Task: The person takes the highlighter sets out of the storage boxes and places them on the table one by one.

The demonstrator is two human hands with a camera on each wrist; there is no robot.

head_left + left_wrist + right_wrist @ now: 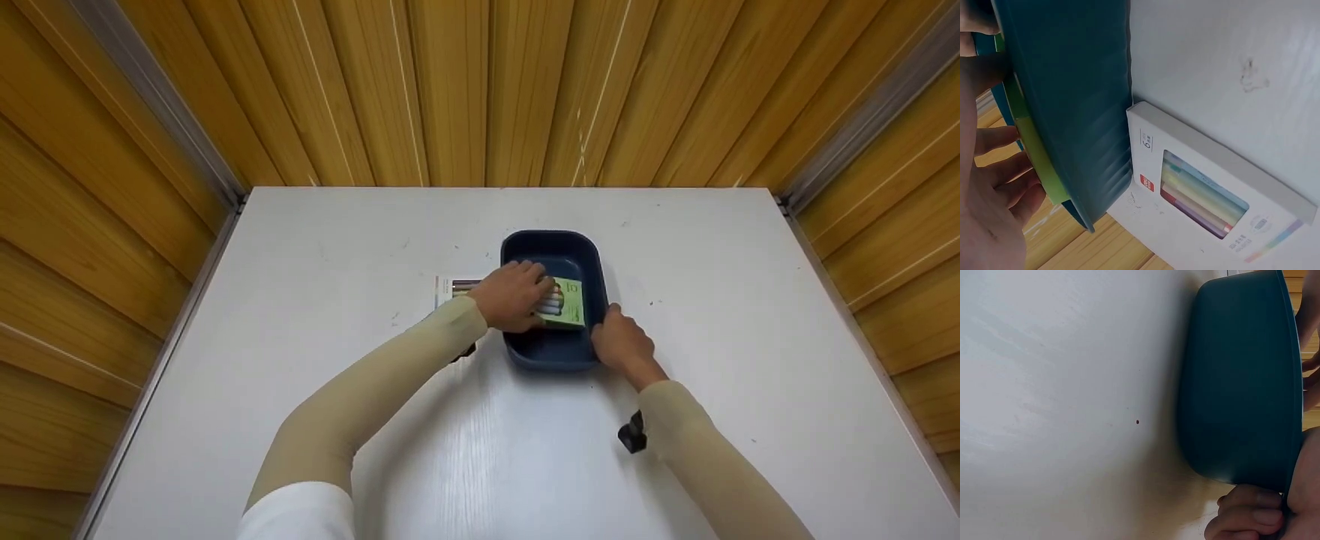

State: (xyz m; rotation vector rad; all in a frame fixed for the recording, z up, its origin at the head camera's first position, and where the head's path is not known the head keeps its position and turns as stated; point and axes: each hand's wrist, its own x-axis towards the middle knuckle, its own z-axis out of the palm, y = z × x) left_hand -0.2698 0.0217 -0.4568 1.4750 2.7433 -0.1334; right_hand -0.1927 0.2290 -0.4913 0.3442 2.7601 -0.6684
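Blue plastic tub [1241,382] could shove neighbouring white windowed carton [1213,194]
Right hand [622,341] clamps tub, left hand [512,295] grips green cardboard box [570,304] — a leftward pull would do it.

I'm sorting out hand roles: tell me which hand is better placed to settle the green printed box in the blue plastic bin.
Probably the left hand: it holds the green printed box at the mouth of the blue plastic bin, while the right hand grips its rim.

Booth-like workspace, wood-look plank walls [450,82] on three sides, grey metal strips [163,97] at the corners, white table [360,240] between them.
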